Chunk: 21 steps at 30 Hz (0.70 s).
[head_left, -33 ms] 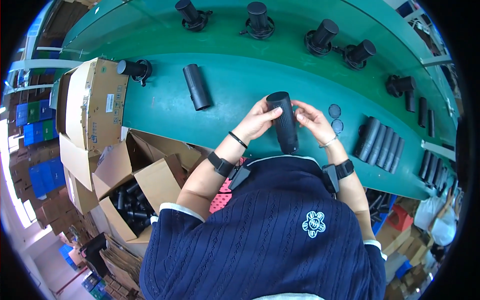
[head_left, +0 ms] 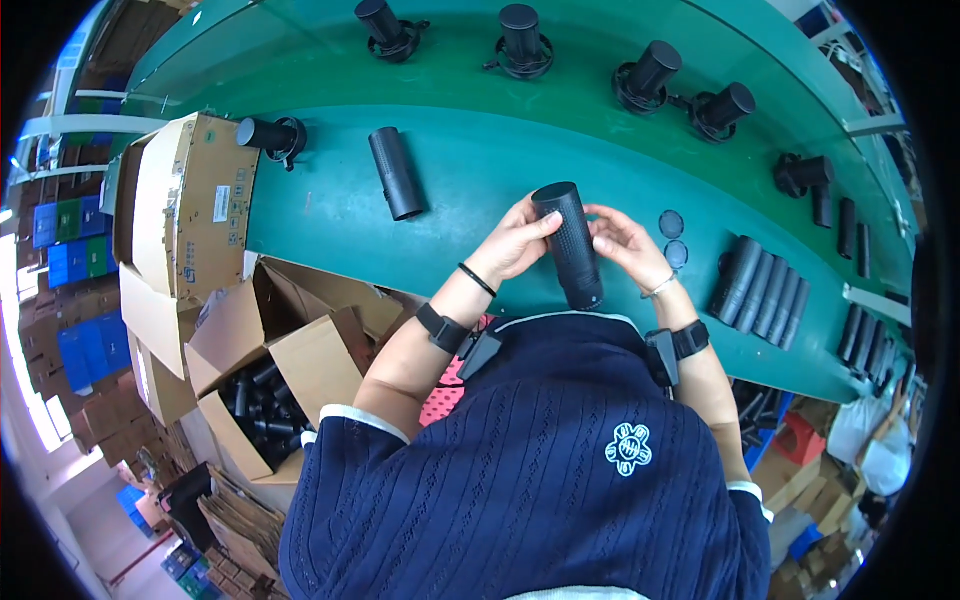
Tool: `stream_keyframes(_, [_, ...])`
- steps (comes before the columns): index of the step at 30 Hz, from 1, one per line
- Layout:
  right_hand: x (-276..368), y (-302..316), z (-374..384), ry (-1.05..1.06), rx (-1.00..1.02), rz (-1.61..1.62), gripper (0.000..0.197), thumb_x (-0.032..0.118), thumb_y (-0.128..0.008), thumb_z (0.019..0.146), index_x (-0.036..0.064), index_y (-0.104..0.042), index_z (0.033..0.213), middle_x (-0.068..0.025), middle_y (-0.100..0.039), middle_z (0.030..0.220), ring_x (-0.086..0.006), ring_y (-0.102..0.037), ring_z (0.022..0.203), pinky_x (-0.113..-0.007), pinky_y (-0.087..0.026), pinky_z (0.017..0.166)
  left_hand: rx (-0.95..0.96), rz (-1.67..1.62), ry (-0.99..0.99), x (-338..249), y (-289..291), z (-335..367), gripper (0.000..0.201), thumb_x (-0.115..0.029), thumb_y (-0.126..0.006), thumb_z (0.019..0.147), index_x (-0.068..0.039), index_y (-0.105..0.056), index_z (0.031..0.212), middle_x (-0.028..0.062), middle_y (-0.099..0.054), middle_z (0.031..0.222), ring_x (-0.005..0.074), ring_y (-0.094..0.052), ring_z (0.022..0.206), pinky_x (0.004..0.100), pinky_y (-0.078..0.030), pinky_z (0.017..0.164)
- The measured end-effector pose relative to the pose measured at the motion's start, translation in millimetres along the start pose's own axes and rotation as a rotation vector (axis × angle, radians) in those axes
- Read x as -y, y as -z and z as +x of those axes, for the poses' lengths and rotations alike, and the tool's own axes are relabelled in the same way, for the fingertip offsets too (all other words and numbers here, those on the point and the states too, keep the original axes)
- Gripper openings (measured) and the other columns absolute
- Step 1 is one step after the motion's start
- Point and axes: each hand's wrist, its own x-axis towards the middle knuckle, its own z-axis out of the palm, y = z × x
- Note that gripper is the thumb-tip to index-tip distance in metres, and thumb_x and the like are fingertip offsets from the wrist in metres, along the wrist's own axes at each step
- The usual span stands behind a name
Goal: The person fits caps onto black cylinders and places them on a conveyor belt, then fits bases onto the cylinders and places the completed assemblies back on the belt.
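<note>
A black perforated microphone housing [head_left: 574, 245], shaped like a tube, is upright but slightly tilted in front of my body, at the near edge of the green bench. My left hand [head_left: 520, 240] is closed round its upper left side, thumb across the front. At the upper right side, my right hand [head_left: 626, 243] has its fingers bent against the housing and its thumb beside them; its fingertips are partly hidden. Two small dark discs [head_left: 671, 224] lie just right of that hand. Another black tube [head_left: 396, 174] lies on the bench to the left.
Several black tubes [head_left: 757, 285] lie in a row at the right. Microphones in ring mounts [head_left: 520, 45] stand along the back shelf, with another mounted microphone [head_left: 272, 140] at left. A closed-sided carton [head_left: 205, 205] and an open carton [head_left: 262, 425] of black parts flank the bench's left end.
The housing has turned slightly about its length in my hands, and its lower end has shifted a little to the right. Both hands stay almost in place.
</note>
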Motion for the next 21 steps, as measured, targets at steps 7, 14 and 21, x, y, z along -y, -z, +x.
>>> stream_keyframes(7, [-8.2, -9.9, -1.1, -0.089, 0.104, -0.118, 0.071, 0.015, -0.084, 0.067, 0.0069, -0.042, 0.124, -0.0046, -0.054, 0.112, -0.0144, -0.051, 0.107, -0.029, -0.042, 0.090, 0.055, -0.239, -0.116, -4.9, -0.8, -1.1, 0.058, -0.017, -0.070, 0.084, -0.005, -0.041, 0.133, 0.0156, -0.050, 0.131, 0.0296, -0.047, 0.124, 0.0483, -0.035, 0.107])
stream_keyframes(14, [-5.2, -11.2, 5.7, 0.036, -0.057, -0.394, 0.073, 0.025, -0.090, 0.059, 0.0075, -0.044, 0.113, -0.0050, -0.055, 0.102, -0.0160, -0.054, 0.097, -0.031, -0.045, 0.084, -0.105, -0.275, -0.121, -3.4, 3.4, -0.7, 0.061, -0.004, -0.071, 0.081, -0.009, -0.040, 0.133, 0.0094, -0.053, 0.124, 0.0223, -0.050, 0.118, 0.0412, -0.040, 0.102])
stream_keyframes(21, [-24.3, -6.9, 9.4, 0.045, -0.024, -0.508, 0.077, 0.020, -0.090, 0.058, 0.0071, -0.041, 0.116, -0.0065, -0.053, 0.107, -0.0157, -0.051, 0.102, -0.031, -0.042, 0.089, -0.080, -0.080, -0.152, 3.2, 9.9, 0.8, 0.063, -0.006, -0.070, 0.083, -0.006, -0.037, 0.136, 0.0134, -0.051, 0.129, 0.0235, -0.050, 0.120, 0.0409, -0.038, 0.104])
